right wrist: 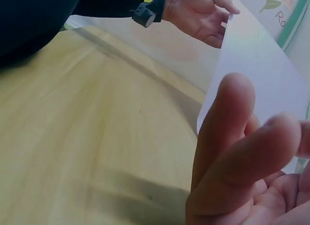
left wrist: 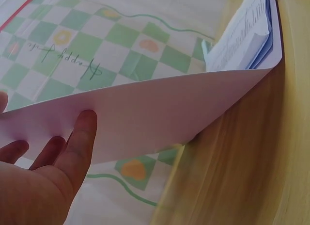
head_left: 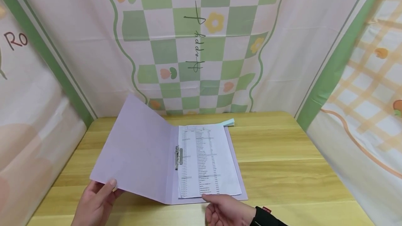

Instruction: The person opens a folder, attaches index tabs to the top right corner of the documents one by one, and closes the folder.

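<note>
A lavender file folder lies on the table with its front cover raised to the left. My left hand pinches the cover's lower outer corner, the thumb on the inner face and fingers behind it; in the left wrist view those fingers press the outer face. Printed sheets rest on the folder's right side, next to a metal clip. At the sheets' bottom edge is my right hand, thumb extended and the other fingers loosely bent, holding nothing. Whether the thumb touches the paper, I cannot tell.
A pale blue-green strip sticks out past the top right of the sheets. Beneath everything is a wooden table. Patterned cloth hangs behind the table and along both sides.
</note>
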`<state>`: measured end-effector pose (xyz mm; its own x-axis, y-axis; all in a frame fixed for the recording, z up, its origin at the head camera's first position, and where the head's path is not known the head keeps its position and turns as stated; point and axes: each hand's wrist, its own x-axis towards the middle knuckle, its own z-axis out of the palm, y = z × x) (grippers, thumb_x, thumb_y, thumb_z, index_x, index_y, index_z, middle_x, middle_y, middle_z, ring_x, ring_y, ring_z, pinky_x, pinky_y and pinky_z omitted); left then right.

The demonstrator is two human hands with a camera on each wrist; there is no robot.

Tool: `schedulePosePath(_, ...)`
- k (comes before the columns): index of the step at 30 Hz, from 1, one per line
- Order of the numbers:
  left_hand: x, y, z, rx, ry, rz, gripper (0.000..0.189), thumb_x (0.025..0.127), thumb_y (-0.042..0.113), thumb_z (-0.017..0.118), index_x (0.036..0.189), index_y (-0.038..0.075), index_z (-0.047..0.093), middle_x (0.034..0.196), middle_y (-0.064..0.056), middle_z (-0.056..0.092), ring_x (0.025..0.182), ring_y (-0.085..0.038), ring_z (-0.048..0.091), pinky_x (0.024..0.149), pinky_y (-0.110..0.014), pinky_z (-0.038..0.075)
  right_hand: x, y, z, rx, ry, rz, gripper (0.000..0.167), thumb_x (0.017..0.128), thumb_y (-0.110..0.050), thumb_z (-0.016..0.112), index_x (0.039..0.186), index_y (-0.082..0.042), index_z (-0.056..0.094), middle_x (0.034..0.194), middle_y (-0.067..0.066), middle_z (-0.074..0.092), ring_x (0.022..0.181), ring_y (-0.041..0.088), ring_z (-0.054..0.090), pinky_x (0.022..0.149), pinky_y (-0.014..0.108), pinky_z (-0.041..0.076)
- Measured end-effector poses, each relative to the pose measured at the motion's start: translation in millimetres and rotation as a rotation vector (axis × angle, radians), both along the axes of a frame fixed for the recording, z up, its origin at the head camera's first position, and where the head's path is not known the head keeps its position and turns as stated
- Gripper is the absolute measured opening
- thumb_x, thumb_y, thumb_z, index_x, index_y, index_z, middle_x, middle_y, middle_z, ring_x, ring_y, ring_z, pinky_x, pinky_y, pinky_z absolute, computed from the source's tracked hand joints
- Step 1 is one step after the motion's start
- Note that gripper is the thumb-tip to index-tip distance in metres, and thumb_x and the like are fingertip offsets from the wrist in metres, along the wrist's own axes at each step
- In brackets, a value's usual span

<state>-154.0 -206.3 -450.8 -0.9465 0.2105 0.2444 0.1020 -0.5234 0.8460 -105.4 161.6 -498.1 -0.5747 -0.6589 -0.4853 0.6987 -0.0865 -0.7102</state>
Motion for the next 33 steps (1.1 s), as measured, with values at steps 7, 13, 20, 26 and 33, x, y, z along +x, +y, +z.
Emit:
schedulePosePath(7,-1.0,3.8,-3.4,-0.14,0.04,0.082,0.047,0.098,-0.015,0.046,0.135,0.012,0.056,0.121,-0.004,0.063,0.108,-0.014,0.062,0.089,-0.028,0.051,1.6,9,10.1,0.239,0.328,-0.01,0.042,0.1,-0.033,0.055,0.073,-0.003,0.066,0.066,0.001,0.064,0.053,0.005,0.053,0.047,0.017,0.041)
schedulePosePath(13,-0.3,14.1,2.6,-0.45,0.07,0.192,0.048,0.093,-0.012,0.059,0.138,0.004,0.049,0.122,-0.004,0.061,0.11,-0.011,0.059,0.089,-0.022,0.049,-4.8,27,21.8,0.532,0.803,0.078,0.03,0.099,-0.024,0.061,0.075,-0.006,0.066,0.068,-0.001,0.065,0.053,0.008,0.055,0.047,0.022,0.043)
schedulePosePath(20,-8.2,32.9,8.9,-0.596,0.256,0.146,0.067,0.087,-0.012,0.067,0.147,0.002,0.04,0.134,-0.019,0.05,0.12,-0.016,0.054,0.097,-0.022,0.043,-19.0,62,31.8,0.925,1.051,-0.056,0.017,0.097,-0.026,0.065,0.081,-0.019,0.064,0.065,-0.012,0.056,0.053,0.005,0.047,0.048,0.023,0.038)
schedulePosePath(26,-17.1,45.7,6.3,-0.779,0.434,0.078,0.092,0.088,0.005,0.075,0.16,0.024,0.019,0.15,-0.01,0.04,0.129,-0.017,0.047,0.103,-0.023,0.036,-20.7,92,33.9,1.101,1.079,-0.145,0.016,0.098,-0.023,0.064,0.083,-0.018,0.063,0.068,-0.012,0.054,0.057,0.005,0.046,0.054,0.025,0.04)
schedulePosePath(33,-25.1,63.7,3.8,-1.066,0.662,-0.012,0.102,0.084,0.019,0.078,0.161,0.018,0.012,0.165,-0.003,0.01,0.138,-0.035,0.036,0.098,-0.053,0.044,-17.7,122,32.6,1.235,1.088,-0.211,0.012,0.096,-0.018,0.065,0.085,-0.017,0.066,0.073,-0.013,0.056,0.063,0.006,0.048,0.061,0.027,0.044)
